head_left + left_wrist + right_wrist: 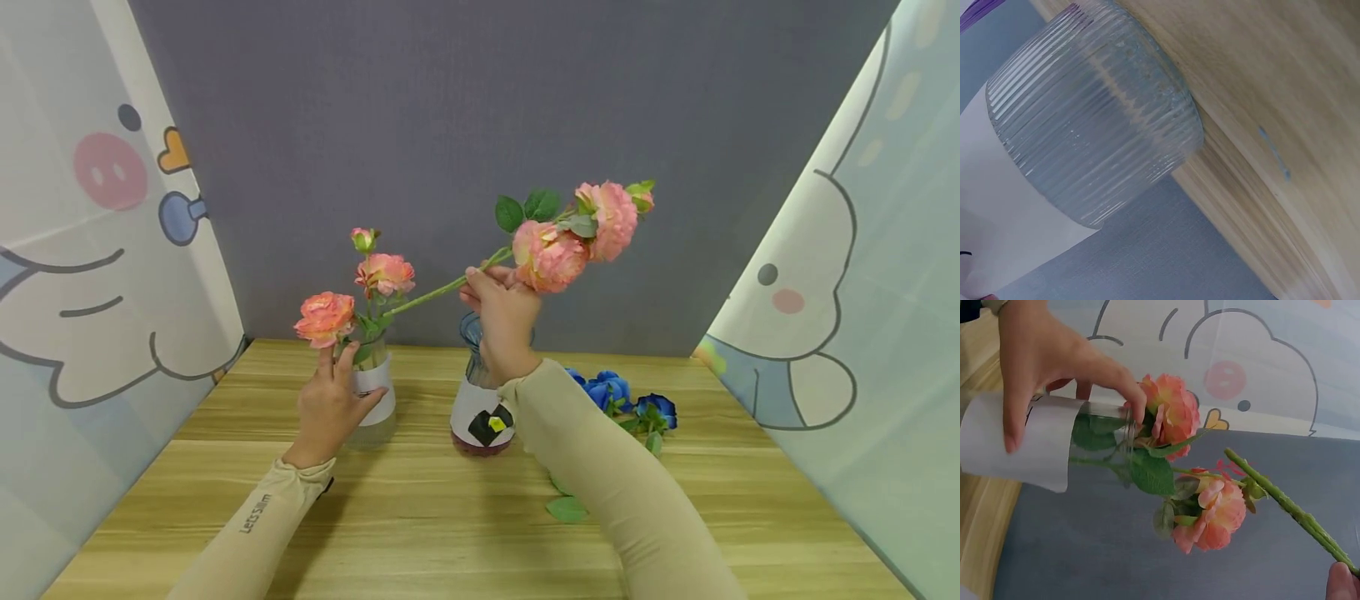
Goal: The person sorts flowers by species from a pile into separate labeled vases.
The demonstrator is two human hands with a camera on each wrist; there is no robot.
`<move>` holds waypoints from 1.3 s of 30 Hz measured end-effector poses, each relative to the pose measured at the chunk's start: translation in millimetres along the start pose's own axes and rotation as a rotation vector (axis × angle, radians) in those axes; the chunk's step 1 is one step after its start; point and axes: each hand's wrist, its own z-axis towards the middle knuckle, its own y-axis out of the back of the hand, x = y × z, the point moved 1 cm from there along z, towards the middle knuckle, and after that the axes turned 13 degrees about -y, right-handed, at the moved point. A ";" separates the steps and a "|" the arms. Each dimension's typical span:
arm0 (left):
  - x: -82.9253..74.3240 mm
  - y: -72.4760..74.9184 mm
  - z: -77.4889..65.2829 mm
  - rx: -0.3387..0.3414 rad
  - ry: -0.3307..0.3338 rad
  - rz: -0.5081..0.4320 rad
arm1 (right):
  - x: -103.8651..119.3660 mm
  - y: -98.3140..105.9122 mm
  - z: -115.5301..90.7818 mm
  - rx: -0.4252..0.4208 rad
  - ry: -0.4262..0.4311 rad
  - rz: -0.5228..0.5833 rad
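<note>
Left of middle on the tabletop [420,533]: glass vase [375,435], upright, ribbed low down, wrapped in a white paper band [1016,206]. Standing in it: pink flowers [325,318], two full blooms and a bud above the rim, leaves [1154,470] at the mouth. At the near left side of the glass: left hand [330,408], spread wide and gripping round the vase, thumb across the paper band, one finger up by the rim beneath the leftmost bloom.

Higher and to the right: right hand [513,312], raised off the tabletop, thumb and fingers closed in a pinch on the green stem [427,298] of a pink flower spray [551,257]. Held aslant, blooms up to the right, bare stem end down to the left. Seen from the right wrist: stem end free, just beside the standing flowers, apart from the vase mouth.

Below the right hand and partly hidden by it: blue vase [474,371], upright, reddish at the base, white label [463,408] with black shapes and a yellow mark.

Right side: blue flowers [609,390] lying on the tabletop, partly covered by the beige right sleeve [622,483]; loose-looking greenery [567,509] nearer. Far side: grey wall [420,125]. Left and right: pale cartoon panels [112,275].
</note>
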 end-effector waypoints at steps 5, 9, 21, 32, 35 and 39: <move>0.1 -0.4 0.1 -0.019 0.009 -0.012 | 2.4 -6.3 8.8 0.017 0.012 -0.085; -0.3 -0.9 1.2 -0.019 0.005 -0.013 | 3.0 -10.1 16.4 0.024 0.039 -0.136; 0.4 -0.2 1.8 -0.005 -0.004 0.003 | 0.2 -27.7 27.4 -0.005 0.072 -0.207; -1.4 0.0 0.7 -0.009 0.001 0.014 | -12.0 -43.0 26.1 0.019 0.039 -0.390; -1.7 -0.2 1.5 -0.009 0.002 0.011 | -16.7 -44.1 25.8 0.031 0.027 -0.403; -1.5 -0.8 1.8 -0.010 -0.001 0.007 | -23.2 -45.2 24.3 0.046 0.000 -0.438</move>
